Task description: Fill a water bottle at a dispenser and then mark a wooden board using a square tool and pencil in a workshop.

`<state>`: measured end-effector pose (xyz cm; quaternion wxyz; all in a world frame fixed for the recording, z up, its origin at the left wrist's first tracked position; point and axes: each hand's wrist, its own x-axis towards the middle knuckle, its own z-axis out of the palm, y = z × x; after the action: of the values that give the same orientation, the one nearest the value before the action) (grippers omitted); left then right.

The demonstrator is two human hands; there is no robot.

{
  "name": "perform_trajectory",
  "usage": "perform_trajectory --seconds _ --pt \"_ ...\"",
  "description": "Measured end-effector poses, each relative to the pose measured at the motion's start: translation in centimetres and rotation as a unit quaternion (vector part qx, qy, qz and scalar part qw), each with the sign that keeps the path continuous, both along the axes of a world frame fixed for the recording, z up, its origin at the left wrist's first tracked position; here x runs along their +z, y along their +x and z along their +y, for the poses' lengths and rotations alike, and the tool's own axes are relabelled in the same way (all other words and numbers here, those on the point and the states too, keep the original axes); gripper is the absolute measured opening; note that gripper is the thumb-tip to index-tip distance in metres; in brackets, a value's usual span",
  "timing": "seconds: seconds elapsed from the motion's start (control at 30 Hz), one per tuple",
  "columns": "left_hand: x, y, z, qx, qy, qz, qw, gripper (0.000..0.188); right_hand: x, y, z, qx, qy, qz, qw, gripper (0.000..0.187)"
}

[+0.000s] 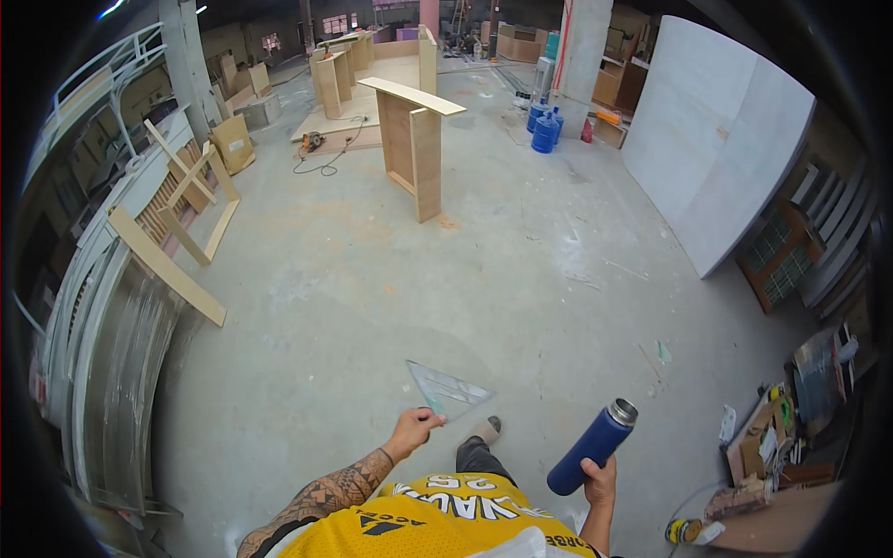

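Blue bottle (pixel 591 448) aslant, mouth (pixel 623 410) forward-right

Left hand (pixel 416 431) pinched — right hand (pixel 601 480) curled, well apart.

Matt bottle (pixel 579 453), bare metal mouth (pixel 623 407), smooth triangle (pixel 445 377), cloth jersey (pixel 423 538)

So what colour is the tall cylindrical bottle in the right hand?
The tall cylindrical bottle is dark blue, showing best in the head view.
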<state>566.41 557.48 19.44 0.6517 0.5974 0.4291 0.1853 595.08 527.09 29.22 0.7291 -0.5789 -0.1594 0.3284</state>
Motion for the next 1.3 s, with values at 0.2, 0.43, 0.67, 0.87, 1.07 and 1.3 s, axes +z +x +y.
perform_trajectory --seconds 0.2,0.43,0.67,0.87,1.07,1.3 --pt "2.9 5.9 17.2 0.157 -0.003 0.047 0.986 0.028 -1.9 13.2 17.9 0.024 -0.007 -0.011 1.000 0.065" --pt "6.0 12.8 37.7 0.260 0.118 0.066 0.956 0.029 2.9 20.4 43.9 0.189 -0.087 -0.270 0.940 0.078" --pt "10.7 20.8 63.1 0.243 0.439 0.195 0.842 0.035 -5.0 31.7 58.9 0.152 -0.218 -0.405 0.875 0.077" --pt "16.1 29.8 81.2 0.237 0.452 0.195 0.838 0.038 -14.8 36.9 54.5 0.012 -0.428 -0.225 0.875 0.072" --pt "19.5 40.6 100.1 0.237 0.416 0.155 0.864 0.038 -17.3 35.5 54.7 -0.169 -0.539 -0.094 0.820 0.056" --pt "23.7 52.7 117.8 0.256 0.370 0.152 0.880 0.035 -17.7 42.3 68.5 -0.214 -0.596 -0.206 0.746 0.047"
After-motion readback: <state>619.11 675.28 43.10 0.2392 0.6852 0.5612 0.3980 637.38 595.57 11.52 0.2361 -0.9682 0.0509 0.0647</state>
